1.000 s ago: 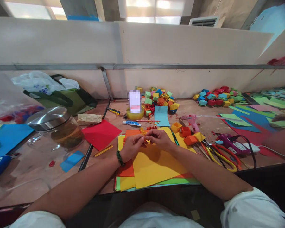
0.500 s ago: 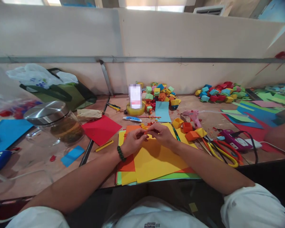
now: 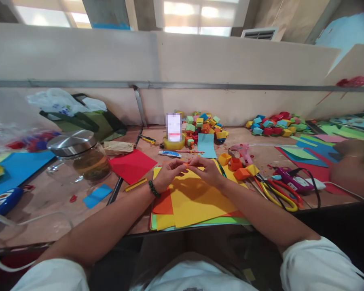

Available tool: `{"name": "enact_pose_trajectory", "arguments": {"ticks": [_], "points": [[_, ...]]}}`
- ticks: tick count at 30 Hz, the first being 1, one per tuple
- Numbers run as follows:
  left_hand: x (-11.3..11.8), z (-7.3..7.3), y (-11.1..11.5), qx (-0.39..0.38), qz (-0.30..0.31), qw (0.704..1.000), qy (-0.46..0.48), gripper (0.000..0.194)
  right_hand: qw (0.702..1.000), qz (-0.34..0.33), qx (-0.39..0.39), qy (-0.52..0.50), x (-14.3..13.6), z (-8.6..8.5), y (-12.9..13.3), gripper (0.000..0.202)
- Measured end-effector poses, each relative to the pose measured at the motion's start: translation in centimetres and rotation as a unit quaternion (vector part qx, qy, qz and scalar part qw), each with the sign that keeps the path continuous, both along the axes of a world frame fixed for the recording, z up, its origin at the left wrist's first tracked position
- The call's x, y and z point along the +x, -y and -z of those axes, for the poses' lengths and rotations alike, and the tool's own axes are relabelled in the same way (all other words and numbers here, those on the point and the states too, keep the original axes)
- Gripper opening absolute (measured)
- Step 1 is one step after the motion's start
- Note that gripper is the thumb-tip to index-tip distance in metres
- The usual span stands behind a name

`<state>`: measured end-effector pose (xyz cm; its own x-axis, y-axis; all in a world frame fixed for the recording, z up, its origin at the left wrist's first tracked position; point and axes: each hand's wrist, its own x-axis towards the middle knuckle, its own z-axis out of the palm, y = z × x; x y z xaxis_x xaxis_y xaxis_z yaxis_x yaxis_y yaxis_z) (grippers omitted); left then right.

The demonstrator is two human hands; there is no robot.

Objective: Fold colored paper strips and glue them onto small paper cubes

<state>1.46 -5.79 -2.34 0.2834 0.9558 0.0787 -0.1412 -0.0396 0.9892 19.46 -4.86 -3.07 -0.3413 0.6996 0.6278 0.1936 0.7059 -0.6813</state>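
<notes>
My left hand [image 3: 168, 176], with a dark bead bracelet at the wrist, and my right hand [image 3: 208, 173] meet fingertip to fingertip above a stack of coloured paper. Pinched between them is a small orange paper piece [image 3: 187, 165], mostly hidden by the fingers. Beneath the hands lies a large yellow sheet [image 3: 197, 206], with an orange sheet [image 3: 164, 205] showing at its left. Several folded paper boxes [image 3: 235, 164], orange and yellow, sit just right of my right hand.
A phone [image 3: 174, 127] leans upright before a heap of paper cubes [image 3: 206, 127]. A pink glue gun [image 3: 242, 152], scissors [image 3: 276, 196] and a purple device [image 3: 295, 180] lie right. At left stands a glass jar [image 3: 89, 163]. Another person's hand [image 3: 348, 165] is at far right.
The camera view has tilted up slightly and shifted. My hands remain together at the small paper piece, with fingers slightly repositioned; the yellow bit seen above them earlier no longer shows.
</notes>
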Motion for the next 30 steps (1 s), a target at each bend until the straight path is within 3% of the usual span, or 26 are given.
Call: {"name": "enact_pose_trajectory", "arguments": {"ticks": [6,12,16,21,26,30], "points": [[-0.4,-0.4,-0.4,-0.031,0.006,0.999,0.008,0.043,0.997,0.047,0.064,0.009,-0.3,0.3,-0.1,0.012],[-1.2,-0.4,-1.0,-0.119,0.075,0.988,0.057,0.050,0.995,0.057,0.077,0.028,-0.3,0.6,-0.5,0.008],[-1.6,-0.3,-1.2,-0.122,0.091,0.987,0.045,0.043,0.991,0.059,0.112,0.051,0.0,0.6,-0.6,0.009],[-1.6,0.1,-1.4,-0.103,0.061,0.992,0.041,0.041,0.980,0.077,0.173,0.064,0.1,-0.4,0.1,0.022],[-1.0,0.9,-1.5,-0.082,0.017,0.995,0.046,0.035,0.957,0.124,0.248,0.082,-0.1,-0.5,0.3,0.008],[-0.5,1.0,-0.9,-0.058,0.012,0.998,0.028,0.032,0.943,0.147,0.269,0.132,-0.3,-0.1,0.2,0.011]]}}
